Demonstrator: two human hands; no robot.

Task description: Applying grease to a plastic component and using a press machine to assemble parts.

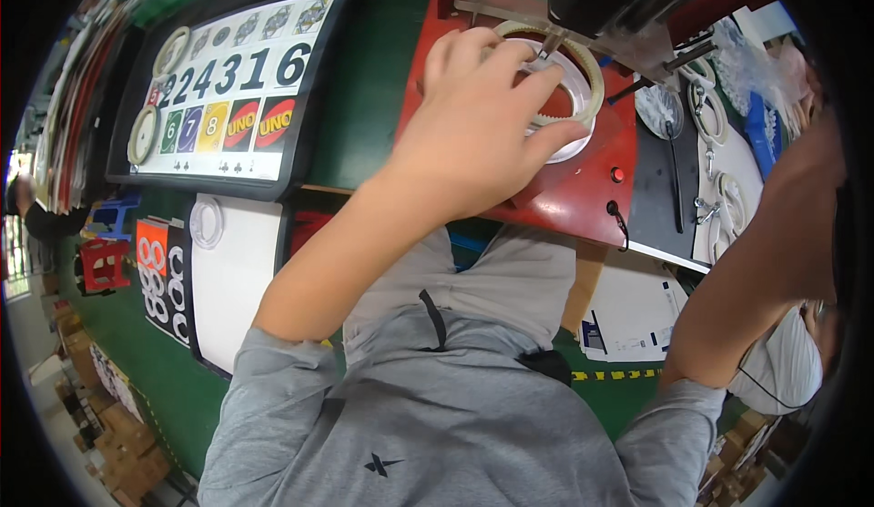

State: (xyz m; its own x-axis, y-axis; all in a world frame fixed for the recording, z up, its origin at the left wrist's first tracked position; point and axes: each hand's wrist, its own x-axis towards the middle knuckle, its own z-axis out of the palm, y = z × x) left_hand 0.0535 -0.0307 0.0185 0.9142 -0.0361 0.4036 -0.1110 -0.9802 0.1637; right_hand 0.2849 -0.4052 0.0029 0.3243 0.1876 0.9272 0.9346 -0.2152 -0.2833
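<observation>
My left hand (pixel 482 116) lies over a cream ring (pixel 595 77) with a toothed inner edge, on a red machine bed (pixel 555 199). Its fingers are bent and spread along the rim, with the thumb at the near right side, and they hold the ring there. A smooth white ring (pixel 575 147) shows just beneath the toothed one. Above them hangs the dark head of the machine (pixel 587 2), its metal tip close to my fingertips. The right forearm (pixel 742 270) reaches up at the right; its hand is lost past the dark rim of the picture.
A black-framed board (pixel 232 70) with large digits and cards stands on the left, two pale rings (pixel 143 134) lying on it. Right of the machine are a red button (pixel 616 175), a black-handled ladle (pixel 675 166) and white straps with metal clips (pixel 719 197). A red stool (pixel 102 266) stands on the floor.
</observation>
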